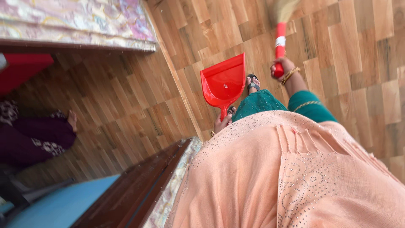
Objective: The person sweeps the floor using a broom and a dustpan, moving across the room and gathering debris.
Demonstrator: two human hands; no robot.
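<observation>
My left hand (222, 123) grips the handle of a red plastic dustpan (224, 81), which hangs over the wooden floor with its tray facing up and a small speck inside. My right hand (283, 68), with gold bangles on the wrist, is closed around the red handle of a broom (280, 40); its straw bristles reach the top edge of the view. My feet in dark sandals (252, 84) stand just right of the dustpan. A peach shawl and green clothing cover the lower right.
A bed with a patterned mattress (80, 21) lies at the top left. Another bed's dark wooden frame (139, 185) runs along the lower middle. A seated person's leg and foot (50, 131) rest on the floor at left, near a red object (21, 69).
</observation>
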